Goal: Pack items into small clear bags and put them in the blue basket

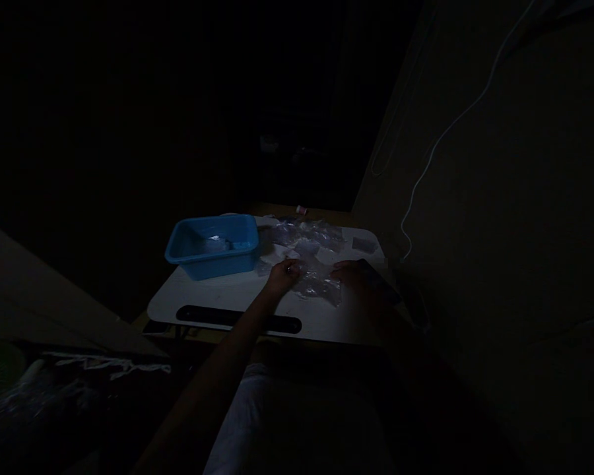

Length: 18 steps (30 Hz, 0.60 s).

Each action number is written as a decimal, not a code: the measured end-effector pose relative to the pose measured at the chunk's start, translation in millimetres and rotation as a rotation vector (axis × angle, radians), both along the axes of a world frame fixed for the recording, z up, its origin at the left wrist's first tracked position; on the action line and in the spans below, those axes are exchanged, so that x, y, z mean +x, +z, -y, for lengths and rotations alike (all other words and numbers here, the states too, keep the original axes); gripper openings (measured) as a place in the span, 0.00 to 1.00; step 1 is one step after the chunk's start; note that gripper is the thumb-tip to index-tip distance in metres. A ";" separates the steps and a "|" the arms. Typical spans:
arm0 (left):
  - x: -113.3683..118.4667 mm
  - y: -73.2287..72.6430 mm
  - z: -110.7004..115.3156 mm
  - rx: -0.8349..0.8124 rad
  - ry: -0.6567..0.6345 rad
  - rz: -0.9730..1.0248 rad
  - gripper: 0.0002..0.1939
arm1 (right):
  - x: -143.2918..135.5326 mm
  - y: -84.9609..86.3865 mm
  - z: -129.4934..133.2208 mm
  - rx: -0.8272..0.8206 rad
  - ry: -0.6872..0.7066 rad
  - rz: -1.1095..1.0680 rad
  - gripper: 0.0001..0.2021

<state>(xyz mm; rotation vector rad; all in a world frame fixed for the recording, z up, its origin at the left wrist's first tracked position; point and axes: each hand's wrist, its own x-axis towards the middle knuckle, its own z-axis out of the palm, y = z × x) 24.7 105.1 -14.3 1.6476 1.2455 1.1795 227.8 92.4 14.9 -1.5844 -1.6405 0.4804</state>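
Note:
A clear, crinkled plastic bag is stretched between my two hands over the white table. My left hand pinches its left side, fingers closed. At the bag's right edge, my right hand grips it between thumb and fingers. More clear plastic bags lie in a shiny heap just beyond my hands. To the left stands a blue plastic basin, with some clear plastic inside. The scene is very dark, so the bag's contents, if any, cannot be made out.
A small flat packet lies near the table's far right corner. A dark flat object is by my right wrist. A small pinkish-white cylinder sits behind the table. On the right wall hangs a white cable. A long black slot runs along the near edge.

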 end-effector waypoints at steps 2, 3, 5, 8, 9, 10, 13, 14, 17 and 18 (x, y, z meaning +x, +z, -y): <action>-0.4 5.9 -0.2 -0.023 -0.036 -0.068 0.12 | -0.4 2.6 -2.0 -0.043 -0.021 -0.032 0.05; -0.6 10.0 -2.0 -0.036 -0.061 -0.107 0.10 | 0.0 5.2 -3.7 -0.068 -0.025 -0.042 0.05; -0.9 21.6 -8.6 -0.033 -0.082 -0.136 0.04 | 1.3 13.3 -8.6 -0.093 -0.028 -0.056 0.07; -1.0 47.8 -22.9 -0.013 -0.095 -0.175 0.03 | 2.0 32.5 -17.0 -0.112 -0.037 -0.098 0.06; -0.9 58.3 -27.1 0.001 -0.082 -0.185 0.03 | 1.4 40.1 -18.8 -0.097 -0.040 -0.137 0.05; -0.8 69.3 -30.4 0.014 -0.067 -0.195 0.03 | 0.6 47.8 -19.7 -0.051 -0.027 -0.205 0.04; -1.9 99.3 -31.1 0.071 -0.022 -0.217 0.03 | -2.5 68.4 -14.1 0.179 0.031 -0.319 0.06; -3.3 106.3 -28.0 0.116 0.002 -0.209 0.05 | -3.2 72.9 -9.2 0.245 0.051 -0.323 0.07; -11.3 111.9 -10.4 0.299 0.027 -0.249 0.08 | -3.1 74.5 13.2 0.350 0.109 -0.297 0.08; -15.0 108.2 -2.7 0.368 0.029 -0.303 0.08 | -2.5 70.4 22.0 0.357 0.115 -0.275 0.08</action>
